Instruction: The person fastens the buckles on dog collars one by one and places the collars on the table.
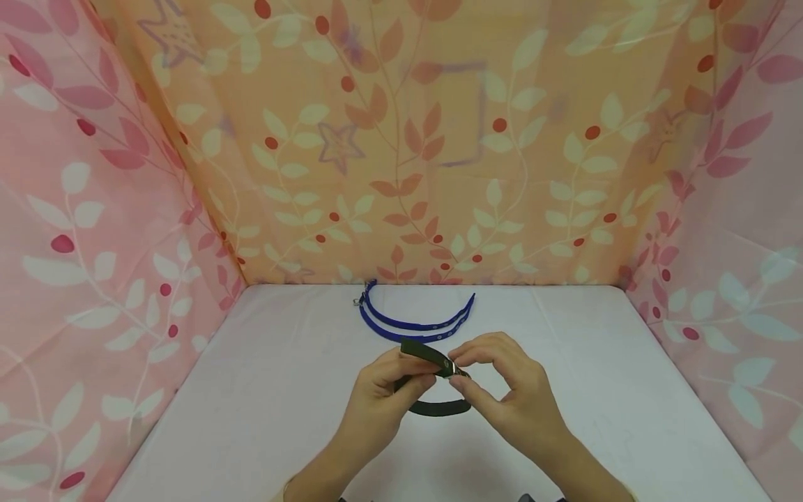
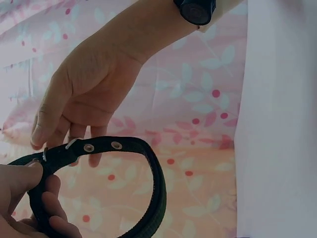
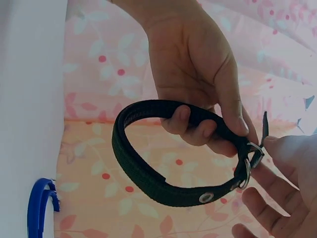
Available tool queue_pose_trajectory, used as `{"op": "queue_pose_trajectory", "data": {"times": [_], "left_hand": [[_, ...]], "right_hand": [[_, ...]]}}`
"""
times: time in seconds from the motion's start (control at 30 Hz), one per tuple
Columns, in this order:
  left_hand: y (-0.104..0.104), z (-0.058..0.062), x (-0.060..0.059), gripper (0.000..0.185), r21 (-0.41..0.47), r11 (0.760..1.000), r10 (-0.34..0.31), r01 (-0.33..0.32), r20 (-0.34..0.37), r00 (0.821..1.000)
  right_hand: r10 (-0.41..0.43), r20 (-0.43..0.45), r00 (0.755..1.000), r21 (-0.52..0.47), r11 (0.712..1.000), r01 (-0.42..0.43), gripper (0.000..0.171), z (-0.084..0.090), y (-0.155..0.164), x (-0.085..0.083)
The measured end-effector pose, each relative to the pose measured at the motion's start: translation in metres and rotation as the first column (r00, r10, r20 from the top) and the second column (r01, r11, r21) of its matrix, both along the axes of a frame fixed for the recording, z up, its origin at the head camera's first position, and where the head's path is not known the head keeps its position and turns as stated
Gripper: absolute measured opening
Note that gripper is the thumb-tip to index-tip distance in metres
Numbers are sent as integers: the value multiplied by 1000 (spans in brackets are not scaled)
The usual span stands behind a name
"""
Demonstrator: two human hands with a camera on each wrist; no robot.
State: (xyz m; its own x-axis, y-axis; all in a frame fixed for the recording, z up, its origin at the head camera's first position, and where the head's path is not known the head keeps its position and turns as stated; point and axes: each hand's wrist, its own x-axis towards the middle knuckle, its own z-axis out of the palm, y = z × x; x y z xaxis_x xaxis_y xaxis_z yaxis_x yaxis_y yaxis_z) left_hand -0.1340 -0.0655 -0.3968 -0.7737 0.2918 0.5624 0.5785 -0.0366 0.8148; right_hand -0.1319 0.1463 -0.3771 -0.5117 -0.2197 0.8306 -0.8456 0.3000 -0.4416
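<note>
A dark green collar [image 1: 439, 408] with metal eyelets hangs as a loop between the two hands. My left hand [image 1: 383, 387] grips its strap, thumb on one side and fingers curled round the other, as the right wrist view also shows. At the metal buckle [image 1: 456, 370], the thumb and forefinger of my right hand [image 1: 517, 387] pinch the collar from the right. The strap's end [image 3: 265, 126] passes through the buckle frame [image 3: 255, 148] and sticks out by the right thumb. A metal ring [image 3: 243, 174] sits beside the buckle.
Two blue collars [image 1: 408, 337] with metal fittings lie curved on the white table [image 1: 263, 390], beyond the hands. Patterned cloth walls [image 1: 401, 174] enclose the table at the back and both sides. The right wrist wears a black camera [image 2: 197, 11].
</note>
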Motion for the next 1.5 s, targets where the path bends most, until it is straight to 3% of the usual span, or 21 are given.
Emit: {"op": "queue_pose_trajectory", "data": {"times": [0.13,0.23,0.47,0.67,0.8,0.97,1.13,1.3,1.5], "left_hand": [[2,-1,0,16,-4,1000,-26,26,-27,999],[2,0,0,14,-27,999,-18,17,-25,1000],[1,5,2,17,-84,995,65,-55,125,990],[0,7,2,35,-15,1000,20,-17,226,974],[0,7,2,40,-26,1000,8,-1,284,959],[1,7,3,45,-87,996,-6,36,320,947],[1,6,2,45,-116,992,-8,46,308,951],[1,5,-3,41,-106,994,19,18,339,941],[0,3,-6,40,-29,998,55,-47,397,916]], "right_hand": [[9,-34,999,-17,1000,-10,35,-1,-2,-1],[1,-13,1000,-10,1000,-1,40,-1,-2,-1],[-51,2,999,82,995,51,44,0,0,-2],[-59,-3,998,103,993,59,45,2,1,-2],[-52,-8,999,102,993,52,40,2,2,-1],[-24,-39,999,107,994,28,27,0,1,-1],[-69,-53,996,57,996,72,27,-1,1,-3],[-101,-55,993,13,995,102,40,-1,2,-4],[-100,-59,993,9,995,101,40,-1,2,-5]]}}
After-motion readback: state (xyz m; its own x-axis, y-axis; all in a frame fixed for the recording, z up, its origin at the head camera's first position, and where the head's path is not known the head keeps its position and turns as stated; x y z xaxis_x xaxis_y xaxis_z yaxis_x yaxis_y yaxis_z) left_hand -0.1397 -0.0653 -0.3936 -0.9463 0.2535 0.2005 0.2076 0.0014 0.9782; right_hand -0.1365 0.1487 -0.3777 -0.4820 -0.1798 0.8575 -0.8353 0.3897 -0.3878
